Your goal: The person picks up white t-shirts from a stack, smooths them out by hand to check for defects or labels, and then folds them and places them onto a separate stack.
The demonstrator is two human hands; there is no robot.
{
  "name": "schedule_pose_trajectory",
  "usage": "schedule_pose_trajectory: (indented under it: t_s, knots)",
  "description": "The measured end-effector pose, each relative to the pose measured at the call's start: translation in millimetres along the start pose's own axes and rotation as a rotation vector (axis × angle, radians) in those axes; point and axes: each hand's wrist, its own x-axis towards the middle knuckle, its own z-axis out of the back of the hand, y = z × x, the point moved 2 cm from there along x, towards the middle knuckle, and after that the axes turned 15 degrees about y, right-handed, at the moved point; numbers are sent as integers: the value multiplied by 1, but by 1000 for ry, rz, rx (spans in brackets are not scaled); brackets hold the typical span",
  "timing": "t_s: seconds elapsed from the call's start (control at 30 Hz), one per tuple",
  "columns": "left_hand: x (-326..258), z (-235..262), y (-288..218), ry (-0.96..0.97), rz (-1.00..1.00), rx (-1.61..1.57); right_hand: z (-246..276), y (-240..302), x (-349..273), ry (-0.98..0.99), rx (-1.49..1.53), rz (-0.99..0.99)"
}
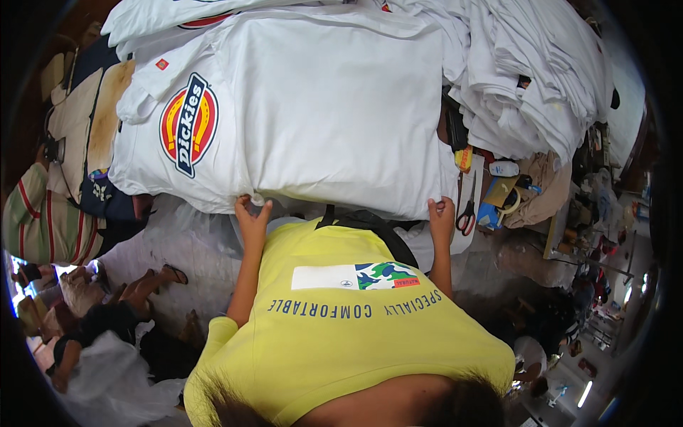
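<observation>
A white T-shirt point(341, 107) with a round red, yellow and dark blue chest print lies spread before me, its printed end to the left. My left hand point(252, 215) pinches the shirt's near edge, close to the print, with a bit of cloth bunched between thumb and fingers. At the near right corner of the shirt, my right hand point(441, 213) has its fingers closed on the hem. Between the two hands the near edge runs almost straight.
A heap of white shirts point(533, 78) is piled at the far right. Black-handled scissors point(467, 213), a tape roll point(509, 202) and a yellow box point(463, 158) lie right of my right hand. A person in a striped top point(53, 220) is at the left. Clear plastic point(114, 384) lies lower left.
</observation>
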Motion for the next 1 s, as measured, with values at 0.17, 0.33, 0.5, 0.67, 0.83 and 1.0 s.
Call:
schedule_pose_trajectory:
  t_s: [0.17,0.33,0.5,0.67,0.83,1.0]
  knots:
    - [26,-9,23,-136,-37,-173,3,-11,7,145,410,-24]
    - [18,-1,31,-27,-32,-338,9,9,8,308,556,-77]
    - [-12,47,-30,67,-19,447,46,6,5,415,601,-122]
    - [-25,111,-116,40,-67,486,97,40,10,370,1089,99]
    - [-31,167,-170,215,-467,-607,163,58,21,446,1556,549]
    - [-75,196,-166,392,-903,-325,209,71,-46,314,1197,807]
